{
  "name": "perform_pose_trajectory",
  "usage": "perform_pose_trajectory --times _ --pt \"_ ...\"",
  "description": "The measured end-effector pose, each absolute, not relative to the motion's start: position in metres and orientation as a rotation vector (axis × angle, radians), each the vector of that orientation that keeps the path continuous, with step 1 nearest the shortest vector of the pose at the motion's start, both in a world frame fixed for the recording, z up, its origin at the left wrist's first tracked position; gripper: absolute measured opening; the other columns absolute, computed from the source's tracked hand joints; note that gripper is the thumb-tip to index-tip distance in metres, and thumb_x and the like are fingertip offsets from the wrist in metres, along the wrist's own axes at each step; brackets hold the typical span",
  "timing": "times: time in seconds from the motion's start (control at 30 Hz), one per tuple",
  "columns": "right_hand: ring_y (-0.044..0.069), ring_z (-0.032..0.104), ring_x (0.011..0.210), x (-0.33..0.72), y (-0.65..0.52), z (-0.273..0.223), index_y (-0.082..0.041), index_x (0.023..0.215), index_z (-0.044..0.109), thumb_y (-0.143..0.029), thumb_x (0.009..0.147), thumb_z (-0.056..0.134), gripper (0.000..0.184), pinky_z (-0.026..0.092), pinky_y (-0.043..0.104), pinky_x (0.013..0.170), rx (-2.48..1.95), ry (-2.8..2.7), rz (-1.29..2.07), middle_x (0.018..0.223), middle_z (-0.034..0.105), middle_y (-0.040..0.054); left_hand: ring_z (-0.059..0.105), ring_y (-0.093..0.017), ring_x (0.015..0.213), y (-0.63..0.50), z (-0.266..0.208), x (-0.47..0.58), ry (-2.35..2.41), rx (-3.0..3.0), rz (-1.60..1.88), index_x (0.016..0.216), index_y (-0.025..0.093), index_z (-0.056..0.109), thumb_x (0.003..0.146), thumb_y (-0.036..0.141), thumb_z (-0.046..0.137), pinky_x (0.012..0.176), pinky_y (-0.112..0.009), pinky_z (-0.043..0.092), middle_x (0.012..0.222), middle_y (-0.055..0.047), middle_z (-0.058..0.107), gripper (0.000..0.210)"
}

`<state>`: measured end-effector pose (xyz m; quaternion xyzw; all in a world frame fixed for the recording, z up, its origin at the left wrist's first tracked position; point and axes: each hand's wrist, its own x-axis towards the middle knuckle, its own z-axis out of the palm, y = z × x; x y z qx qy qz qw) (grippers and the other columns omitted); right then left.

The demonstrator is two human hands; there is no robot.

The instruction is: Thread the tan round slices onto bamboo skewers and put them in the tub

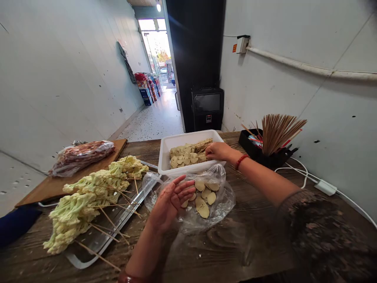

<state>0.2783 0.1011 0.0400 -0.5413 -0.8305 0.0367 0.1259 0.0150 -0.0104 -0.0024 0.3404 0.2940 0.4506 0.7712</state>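
Note:
My right hand point(219, 152) reaches into a white plastic bin point(163, 160), its fingers closed around the stick end of a skewer threaded with pale slices point(186, 159). More skewers of the same slices lie beneath and behind it in the bin. My left hand point(172, 200), palm turned up and fingers spread, holds nothing. It hovers at the left side of a clear plastic bag point(225, 202), whose mouth lies open on the table. Inside the bag are several loose pale, roundish slices point(202, 207); the left fingers overlap some of them in view.
Skewered cauliflower point(78, 202) lies on a metal tray point(110, 232) at left, sticks pointing right. Behind it, a wooden board point(119, 147) carries a bagged reddish food point(84, 157). A black holder point(247, 141) with bamboo skewers point(275, 133) and a white cable point(325, 188) are at right.

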Motion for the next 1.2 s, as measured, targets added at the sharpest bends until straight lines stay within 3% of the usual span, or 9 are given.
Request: perform_pose_trajectory --times 0.13,0.37,0.53,0.8,0.93,1.2 --pt "0.021 0.063 0.092 0.283 0.075 0.051 -0.016 0.099 0.073 -0.023 0.097 0.048 0.026 0.042 0.027 0.073 -1.571 -2.3 -0.005 0.106 0.069 0.0113 0.071 -0.022 0.086 -0.005 0.0 0.002 0.697 0.722 1.071 0.112 0.014 0.066 0.081 0.037 0.068 0.083 -0.034 0.055 0.103 -0.014 0.074 0.039" --pt "0.019 0.066 0.083 0.274 0.008 0.046 -0.019 0.1 0.072 -0.027 0.095 0.053 0.021 0.049 0.029 0.074 -1.214 -1.906 0.091 0.094 0.072 0.0064 0.064 -0.012 0.06 0.0 0.005 0.004 0.89 0.664 1.187 0.092 0.012 0.069 0.08 0.025 0.069 0.061 -0.023 0.053 0.075 -0.007 0.072 0.018" --pt "0.019 0.068 0.082 0.297 -0.028 0.013 -0.018 0.098 0.073 -0.027 0.093 0.056 0.02 0.05 0.029 0.072 -1.296 -1.8 0.2 0.092 0.074 0.0062 0.063 -0.012 0.059 -0.002 0.0 0.01 0.872 0.707 1.128 0.093 0.011 0.071 0.075 0.027 0.074 0.056 -0.021 0.051 0.074 -0.007 0.071 0.024" --pt "0.02 0.068 0.092 0.376 -0.055 -0.026 -0.017 0.1 0.072 -0.02 0.094 0.049 0.024 0.049 0.029 0.081 -1.971 -1.772 0.041 0.101 0.075 0.0078 0.063 -0.013 0.061 -0.001 -0.009 0.014 0.873 0.825 1.062 0.093 0.012 0.072 0.062 0.035 0.085 0.056 -0.02 0.052 0.076 -0.007 0.072 0.04" --pt "0.018 0.067 0.093 0.371 -0.056 -0.036 -0.02 0.096 0.073 -0.021 0.092 0.057 0.016 0.046 0.026 0.08 -2.035 -1.891 0.06 0.101 0.074 0.0052 0.063 -0.013 0.061 -0.005 -0.008 0.018 0.862 0.876 1.039 0.093 0.012 0.072 0.059 0.037 0.087 0.057 -0.021 0.052 0.074 -0.007 0.072 0.045" --pt "0.022 0.065 0.091 0.356 -0.03 -0.039 -0.017 0.087 0.069 -0.025 0.091 0.059 0.014 0.043 0.028 0.075 -2.221 -1.957 0.029 0.095 0.072 0.0088 0.063 -0.012 0.061 -0.003 -0.007 0.014 0.906 0.917 1.038 0.094 0.014 0.072 0.06 0.04 0.086 0.058 -0.02 0.051 0.076 -0.006 0.072 0.046"
